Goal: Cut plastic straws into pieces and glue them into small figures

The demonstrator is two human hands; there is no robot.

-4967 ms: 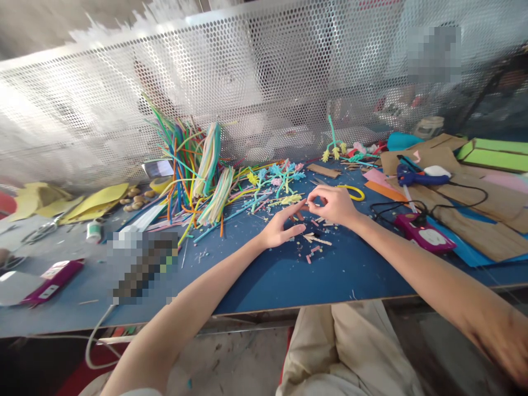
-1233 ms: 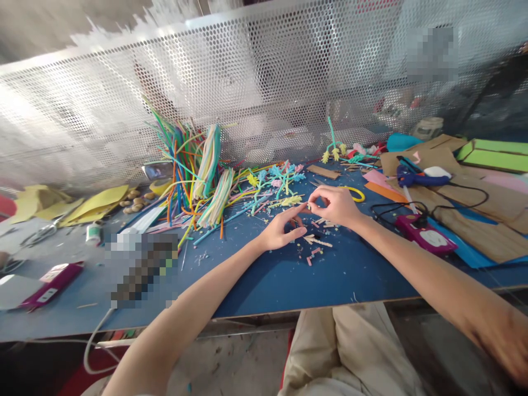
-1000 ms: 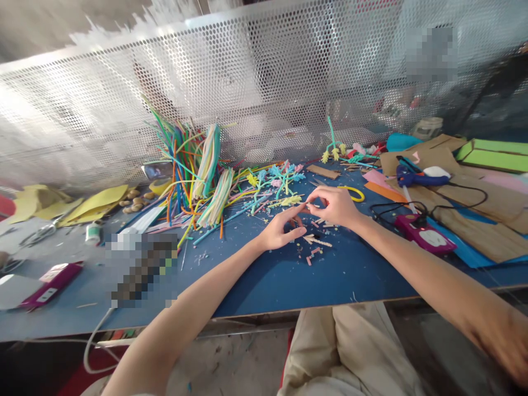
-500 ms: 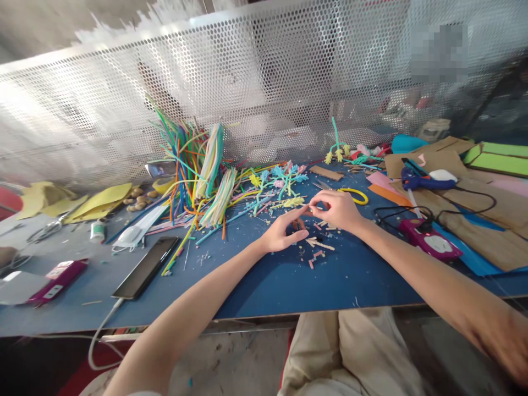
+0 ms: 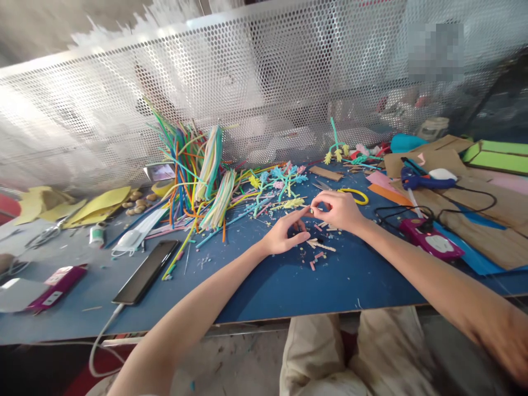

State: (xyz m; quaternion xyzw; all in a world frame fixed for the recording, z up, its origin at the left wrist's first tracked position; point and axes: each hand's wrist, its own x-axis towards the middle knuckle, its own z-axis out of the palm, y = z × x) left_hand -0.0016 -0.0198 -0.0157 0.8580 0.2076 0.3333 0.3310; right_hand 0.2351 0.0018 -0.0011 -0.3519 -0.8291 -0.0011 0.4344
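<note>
My left hand (image 5: 286, 232) reaches in over the blue table, its index finger stretched forward and its thumb held apart. That fingertip meets the pinched thumb and index finger of my right hand (image 5: 337, 210). Whatever sits in the pinch is too small to make out. Just below the hands lie a cream pipe-cleaner piece (image 5: 324, 246) and short pink cut bits (image 5: 317, 258). Beyond them are a yellow pipe-cleaner piece (image 5: 293, 203) and blue and pink pipe-cleaner flowers (image 5: 284, 179). Scissors with yellow handles (image 5: 359, 194) rest behind my right hand.
Bundled pipe cleaners (image 5: 218, 201) stand at the back left, with a phone (image 5: 146, 272) on a cable nearer. On the right are a blue glue gun (image 5: 424, 179), a magenta power strip (image 5: 431, 239) and cardboard (image 5: 474, 214). A perforated metal panel (image 5: 247, 82) runs along the back.
Both hands stay almost in place, fingertips still together. My legs under the table have moved farther apart, and the view has shifted slightly.
</note>
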